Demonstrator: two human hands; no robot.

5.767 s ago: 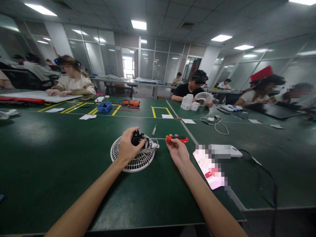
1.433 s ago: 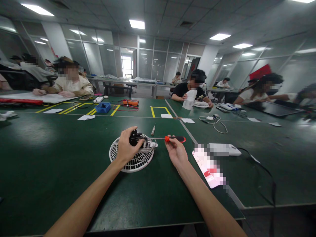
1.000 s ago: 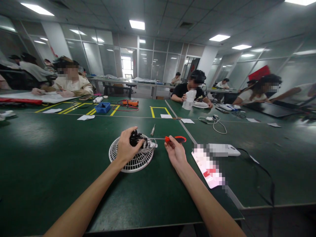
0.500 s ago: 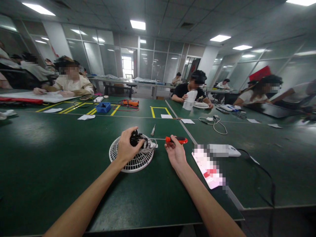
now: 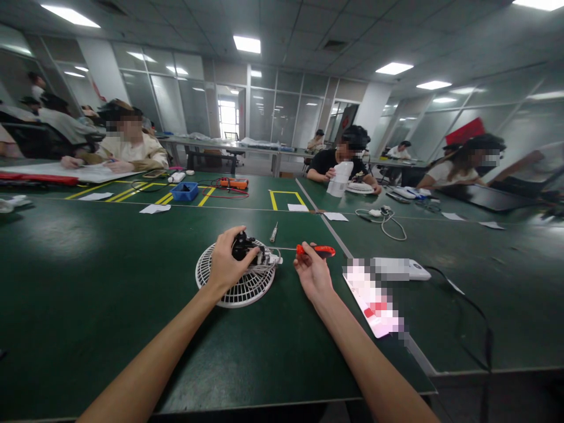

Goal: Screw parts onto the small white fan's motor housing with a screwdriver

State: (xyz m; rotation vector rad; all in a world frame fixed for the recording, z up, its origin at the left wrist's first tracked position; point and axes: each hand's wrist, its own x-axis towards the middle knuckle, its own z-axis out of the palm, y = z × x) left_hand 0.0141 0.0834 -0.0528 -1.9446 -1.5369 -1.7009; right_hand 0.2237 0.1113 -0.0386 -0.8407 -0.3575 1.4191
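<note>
A round white fan grille [image 5: 247, 292] lies flat on the green table, with a black fan motor [image 5: 241, 247] and white wired parts on top of it. My left hand [image 5: 227, 261] is closed around the motor, thumb toward the right side. In my right hand [image 5: 314, 273] is a screwdriver [image 5: 324, 251] with a red and black handle, pinched between thumb and fingers. Its thin shaft runs level to the left and reaches the motor assembly; the tip is hidden there. Just behind the grille lies a small screwdriver-like tool [image 5: 274, 233] with a pale clear handle.
To the right lie a pink-and-white card [image 5: 370, 302], partly blurred, and a white device [image 5: 414, 270] with a black cable. Farther back are a blue bin [image 5: 184, 192], an orange multimeter [image 5: 233, 183] and a white cord [image 5: 388, 223]. Several people sit around the tables.
The screwdriver handle has rolled about its shaft, showing more red now, and my right fingers have shifted slightly. My left hand and the motor stay in place.
</note>
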